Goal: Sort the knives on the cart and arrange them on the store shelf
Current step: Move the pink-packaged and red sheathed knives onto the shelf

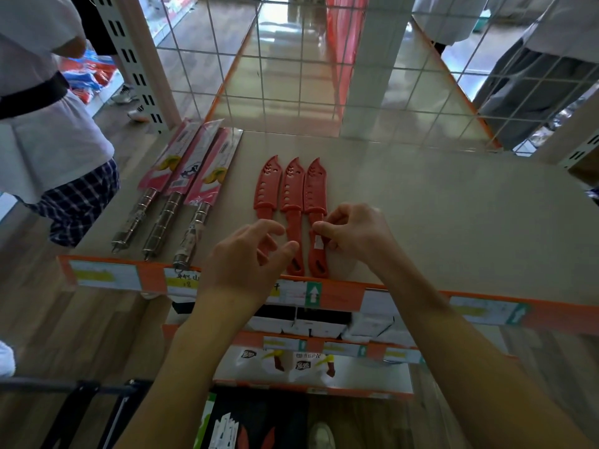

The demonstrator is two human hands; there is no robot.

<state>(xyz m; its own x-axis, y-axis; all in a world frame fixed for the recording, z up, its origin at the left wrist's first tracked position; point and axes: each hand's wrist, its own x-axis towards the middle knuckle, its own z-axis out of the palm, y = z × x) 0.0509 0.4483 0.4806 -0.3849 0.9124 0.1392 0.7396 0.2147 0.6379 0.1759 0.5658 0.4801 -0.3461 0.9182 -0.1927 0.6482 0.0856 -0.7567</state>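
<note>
- Head view is looking down on the store shelf (437,222), where two groups of knives are already lying in rows.
- Three red knives in red sheaths (293,189) are lying side by side near the front edge, tips pointing to the wire grid (324,59) at the back.
- Three steel-handled knives in pink card sleeves (191,163) are lying parallel on the left part of the shelf, well apart from the red ones.
- The right hand (353,234) is pinching the handle of the rightmost red knife (316,222) between thumb and fingers, probably straightening it into line.
- The left hand (249,254) is hovering just above the handles of the other two red knives, fingers loosely curled and grasping nothing, as far as I can tell.
- I am judging the sorting to be well along: both kinds are separated and lined up, and only the small adjusting remains here.
- The cart (81,390) is showing only as a dark frame at the lower left, so I cannot tell if more knives are waiting.
- Price labels on the orange shelf strip (343,296) are carrying white arrows and handwriting, too blurred to read.
</note>
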